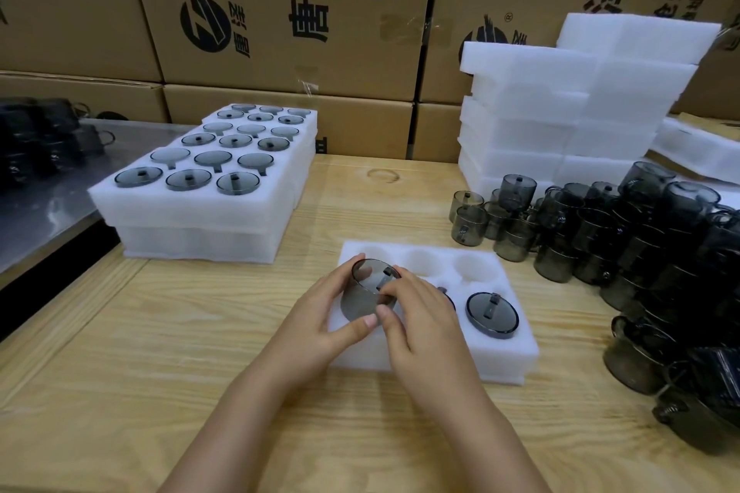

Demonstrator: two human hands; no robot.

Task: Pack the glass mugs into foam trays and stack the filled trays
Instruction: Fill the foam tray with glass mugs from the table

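A smoky grey glass mug (366, 288) sits tilted at the near left hole of a white foam tray (508, 356) in front of me. My left hand (320, 316) grips its left side and my right hand (416, 316) grips its right side and rim. Another mug (492, 314) fills the near right hole; one more in the near middle hole is mostly hidden behind my right hand. The tray's far row of three holes holds nothing. Filled trays (224, 188) are stacked at the left.
Several loose grey mugs (624, 248) crowd the table's right side, stacked in places. Piles of foam trays (560, 112) stand behind them. Cardboard boxes (280, 12) wall off the back. A metal surface (52, 196) with dark mugs lies at the far left.
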